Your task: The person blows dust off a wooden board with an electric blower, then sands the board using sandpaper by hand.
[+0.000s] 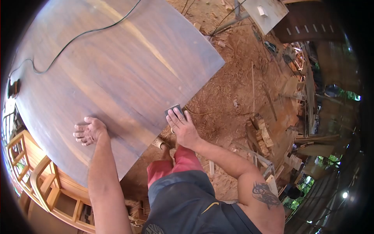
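Observation:
A large wooden panel (117, 66) with brown and pale streaked grain spreads across the left and middle of the view. At its near right edge, my right hand (184, 126) presses a small dark sanding block (173, 110) with the fingers laid over it. The block's underside is hidden. My left hand (90, 131) is over the panel's near left part, with its fingers apart and slightly bent and nothing in it. Whether that hand touches the surface, I cannot tell.
A black cable (83, 34) crosses the panel to a dark power tool (14, 89) at its left edge. Wooden furniture (48, 181) stands at lower left. Wood offcuts (259, 134) lie on the sawdust-covered ground (222, 99). A pale board (269, 19) is at upper right.

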